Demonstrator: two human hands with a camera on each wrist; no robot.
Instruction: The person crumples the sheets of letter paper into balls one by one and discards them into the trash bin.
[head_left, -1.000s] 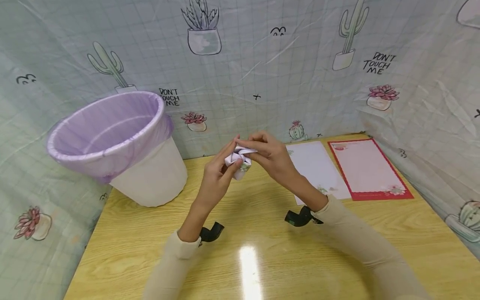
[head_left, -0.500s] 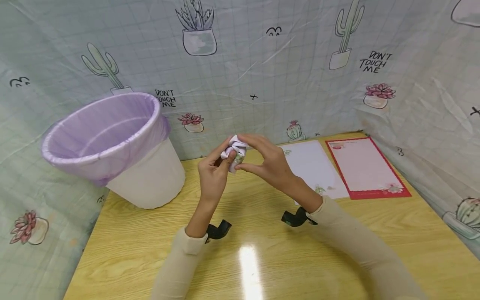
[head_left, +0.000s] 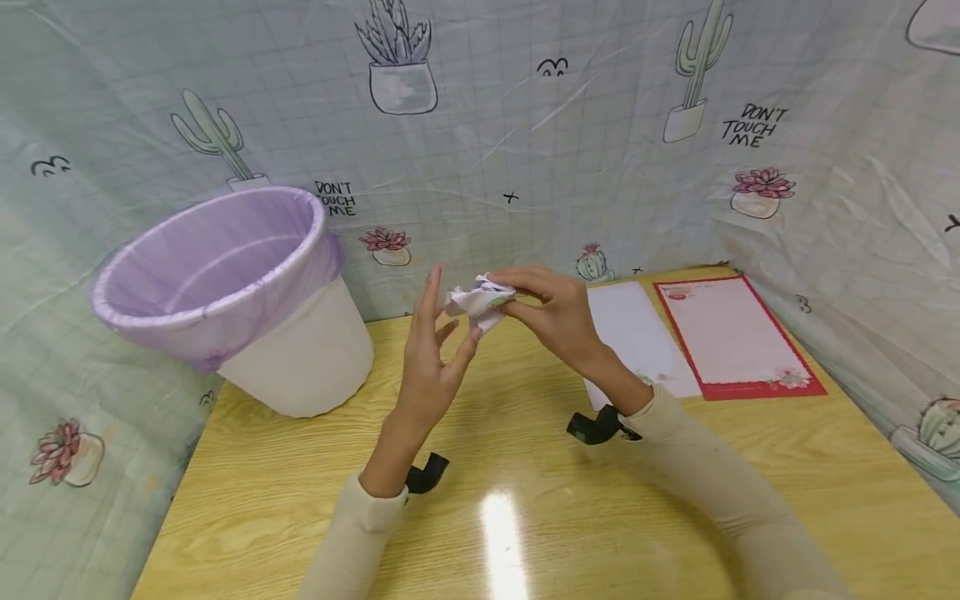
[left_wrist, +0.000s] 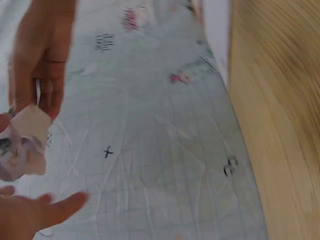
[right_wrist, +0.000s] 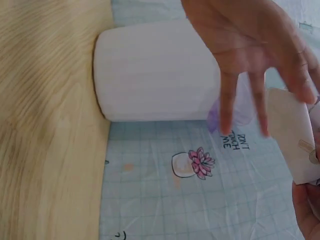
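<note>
A crumpled piece of white paper (head_left: pixel 480 298) with some green print is held up above the table, in the middle of the head view. My right hand (head_left: pixel 555 312) pinches its right side between thumb and fingers. Close at its left is my left hand (head_left: pixel 431 358), with fingers stretched and spread; its thumb tip is at the paper's lower edge, and I cannot tell whether it touches. The right wrist view catches the left hand (right_wrist: pixel 255 50) blurred, fingers apart. In the left wrist view the right hand (left_wrist: pixel 40 60) grips the paper (left_wrist: pixel 25 145).
A white bin (head_left: pixel 300 358) with a purple liner (head_left: pixel 300 217) stands at the table's left. On the right lie a white sheet (head_left: pixel 637 333) and a red-bordered sheet (head_left: pixel 738 337). A cactus-print cloth (head_left: pixel 480 150) hangs behind the wooden table (head_left: pixel 540 500).
My left hand has let go of the crumpled paper and straightened its fingers. The right hand has changed its grip and now pinches the paper, which looks looser than before.
</note>
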